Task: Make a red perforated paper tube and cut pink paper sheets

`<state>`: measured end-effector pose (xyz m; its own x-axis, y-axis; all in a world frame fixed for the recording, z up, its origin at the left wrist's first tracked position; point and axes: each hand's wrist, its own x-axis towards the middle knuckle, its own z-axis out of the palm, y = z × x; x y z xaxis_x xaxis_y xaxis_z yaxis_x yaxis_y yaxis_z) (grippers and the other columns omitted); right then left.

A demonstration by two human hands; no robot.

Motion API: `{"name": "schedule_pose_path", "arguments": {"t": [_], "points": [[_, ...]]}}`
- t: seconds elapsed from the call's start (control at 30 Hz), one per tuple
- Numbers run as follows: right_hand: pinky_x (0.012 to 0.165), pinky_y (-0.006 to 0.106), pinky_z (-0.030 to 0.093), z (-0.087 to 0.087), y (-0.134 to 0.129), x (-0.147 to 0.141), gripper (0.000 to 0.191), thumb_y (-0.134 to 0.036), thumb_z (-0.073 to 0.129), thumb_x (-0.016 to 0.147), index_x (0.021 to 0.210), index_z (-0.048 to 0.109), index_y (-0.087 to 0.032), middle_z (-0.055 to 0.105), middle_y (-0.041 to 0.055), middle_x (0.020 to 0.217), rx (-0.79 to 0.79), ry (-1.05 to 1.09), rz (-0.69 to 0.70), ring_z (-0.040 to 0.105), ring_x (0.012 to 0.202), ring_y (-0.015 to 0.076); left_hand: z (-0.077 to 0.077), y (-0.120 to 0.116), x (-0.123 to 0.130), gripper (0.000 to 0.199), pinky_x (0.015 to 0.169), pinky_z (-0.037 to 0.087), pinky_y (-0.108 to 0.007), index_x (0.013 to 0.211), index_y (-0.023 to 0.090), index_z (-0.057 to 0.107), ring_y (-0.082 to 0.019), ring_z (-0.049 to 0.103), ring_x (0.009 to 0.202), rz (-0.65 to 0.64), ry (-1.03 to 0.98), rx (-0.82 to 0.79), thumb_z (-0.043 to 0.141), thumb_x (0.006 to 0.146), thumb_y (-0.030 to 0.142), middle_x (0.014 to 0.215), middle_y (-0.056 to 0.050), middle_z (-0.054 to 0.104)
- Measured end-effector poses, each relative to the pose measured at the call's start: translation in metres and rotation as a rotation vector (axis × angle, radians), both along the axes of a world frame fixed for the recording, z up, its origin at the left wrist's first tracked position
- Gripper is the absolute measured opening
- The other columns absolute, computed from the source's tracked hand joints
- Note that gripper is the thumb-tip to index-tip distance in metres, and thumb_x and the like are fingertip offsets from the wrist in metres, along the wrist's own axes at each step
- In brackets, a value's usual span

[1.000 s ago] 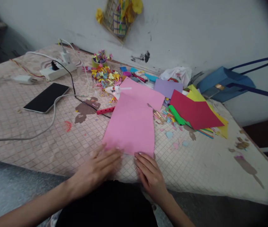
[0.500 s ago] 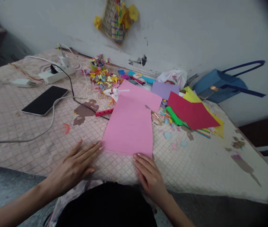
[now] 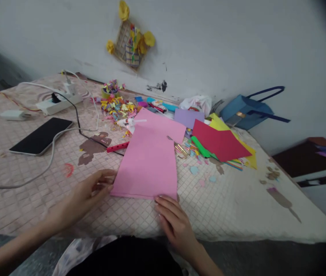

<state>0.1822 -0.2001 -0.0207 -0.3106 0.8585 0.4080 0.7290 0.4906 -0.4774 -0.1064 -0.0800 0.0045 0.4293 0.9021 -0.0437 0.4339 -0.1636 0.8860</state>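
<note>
A pink sheet of paper (image 3: pixel 148 165) lies before me, its near edge folded in a narrow strip or doubled with a second layer; I cannot tell which. At its near left corner, my left hand (image 3: pixel 94 191) is closed, thumb and curled fingers pinching the paper's edge. My right hand (image 3: pixel 173 218) rests with fingers stretched out, tips on the near right part of that edge. Gold-handled scissors (image 3: pixel 182 150) lie at the sheet's right side, blade tips over the paper. Left of the sheet are a red stick with dark holes (image 3: pixel 117 147) and a white glue gun (image 3: pixel 127 122).
On the left stand a black phone (image 3: pixel 42 134) and a white power strip (image 3: pixel 59 104) with cables. Paper scraps (image 3: pixel 118 107) pile up behind. Red paper (image 3: pixel 220 142), yellow paper and a blue bag (image 3: pixel 243 111) are on the right.
My left hand has gone from flat fingers beside the sheet to curled fingers at its left corner. The right hand stays on the near edge. The whole view has shifted.
</note>
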Motion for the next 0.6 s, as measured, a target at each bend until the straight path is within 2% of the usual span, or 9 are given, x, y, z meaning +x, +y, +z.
{"name": "schedule_pose_path", "arguments": {"t": [0.1,0.17,0.27,0.33,0.43,0.53,0.6], "points": [[0.103,0.042,0.047,0.003,0.001,0.0,0.034,-0.009,0.051,0.089,0.121,0.059,-0.017,0.062,0.0087,0.128,-0.041,0.019,0.013,0.051,0.124,0.0216,0.011,0.019,0.013,0.036,0.08,0.054,-0.034,0.111,0.021,0.055,-0.023,0.064,0.099,-0.05,-0.074,-0.126,0.056,0.083,0.045,0.108,-0.006,0.065],[0.103,0.041,0.047,0.005,0.002,0.0,0.033,-0.011,0.052,0.089,0.12,0.06,-0.019,0.063,0.0078,0.126,-0.06,0.032,0.029,0.052,0.123,0.0208,0.015,0.027,0.019,0.036,0.069,0.052,-0.029,0.105,0.02,0.058,-0.021,0.065,0.085,-0.051,-0.041,-0.15,0.058,0.08,0.046,0.095,-0.004,0.066],[0.101,0.038,0.048,0.012,0.009,0.007,0.035,-0.012,0.05,0.09,0.123,0.058,-0.022,0.065,0.0062,0.124,-0.047,0.058,0.051,0.056,0.118,0.0189,0.015,0.032,0.026,0.034,0.049,0.038,-0.021,0.099,0.019,0.064,-0.014,0.055,0.058,-0.093,0.025,-0.155,0.059,0.078,0.045,0.067,0.002,0.06],[0.099,0.037,0.049,0.019,0.024,0.02,0.034,-0.014,0.048,0.091,0.122,0.059,-0.022,0.066,0.0064,0.12,-0.007,0.065,0.004,0.059,0.114,0.0187,0.013,0.032,0.03,0.031,0.047,0.033,-0.02,0.097,0.019,0.066,-0.013,0.051,0.052,-0.121,0.019,-0.138,0.06,0.077,0.042,0.059,0.003,0.056],[0.09,0.037,0.053,0.029,0.066,0.052,0.022,-0.021,0.046,0.092,0.103,0.065,-0.021,0.07,0.007,0.104,0.02,0.073,-0.261,0.064,0.1,0.0202,0.01,0.029,0.032,0.028,0.051,0.038,-0.022,0.095,0.021,0.069,-0.016,0.056,0.059,-0.099,-0.04,-0.089,0.062,0.074,0.039,0.062,0.002,0.061],[0.078,0.037,0.055,0.034,0.122,0.088,0.018,-0.023,0.047,0.093,0.098,0.063,-0.016,0.067,0.0093,0.095,-0.013,0.052,-0.409,0.064,0.085,0.0207,0.01,0.026,0.03,0.028,0.056,0.042,-0.024,0.094,0.022,0.07,-0.019,0.059,0.065,-0.067,-0.054,-0.052,0.062,0.073,0.039,0.065,0.0,0.063],[0.076,0.038,0.055,0.034,0.157,0.107,0.015,-0.024,0.054,0.091,0.098,0.062,-0.014,0.065,0.0097,0.097,-0.065,0.013,-0.477,0.063,0.086,0.0213,0.01,0.024,0.027,0.03,0.057,0.043,-0.024,0.096,0.022,0.07,-0.019,0.06,0.065,-0.051,-0.041,-0.037,0.061,0.073,0.039,0.064,0.0,0.063]]}}
